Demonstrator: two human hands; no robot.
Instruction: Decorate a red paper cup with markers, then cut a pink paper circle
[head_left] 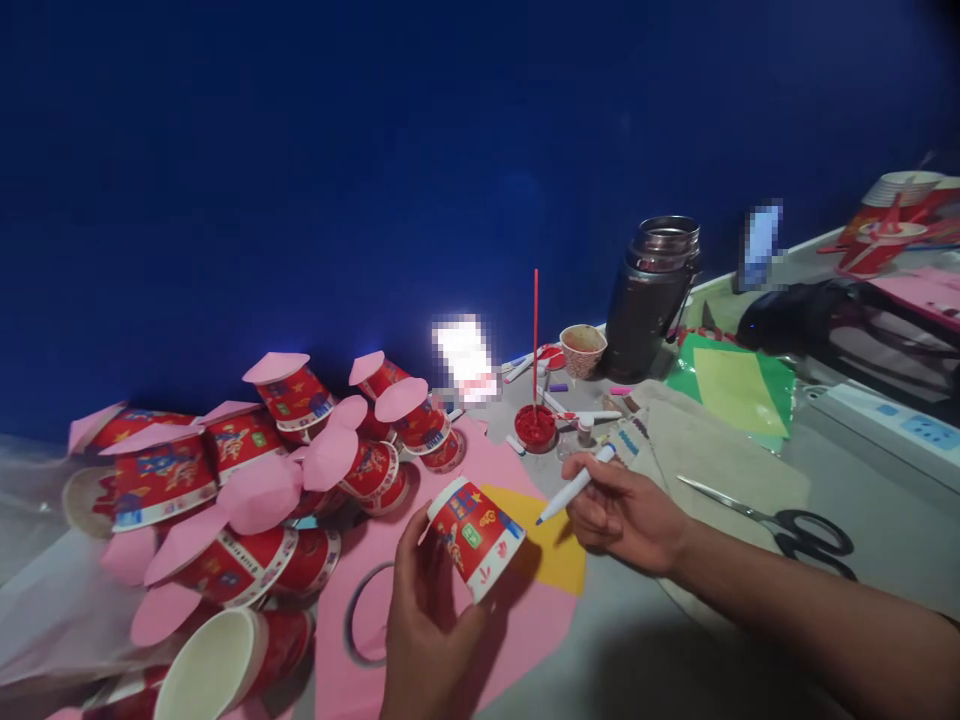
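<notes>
The red paper cup [476,530] is held up above the bench [874,500], with its long axis aslant: the narrower end leans toward the far left corner, and the wider end, with its white band and small pink marks, faces the near right. Around its left and near sides curls the left hand [439,625], fingers on one flank and thumb on the other. The relation that matters most, as I judge it, is between that white band and the marker [574,487]: the blue tip sits just to the right of the cup's wider end and appears apart from it, though depth is hard to read. The marker's axis runs from this tip up toward the far right corner, roughly crosswise to the cup's own. The right hand [630,510] pinches the marker near its rear half, so the left hand is nearer the cup. Beneath the two lie a yellow sheet [559,555] and a pink sheet [480,460], with a tape ring [351,612] partly behind the left hand. Cups with pink discs [247,565] crowd the left side, scissors [775,521] rest right of the right hand, and a dark flask [645,310] stands by the far edge.
</notes>
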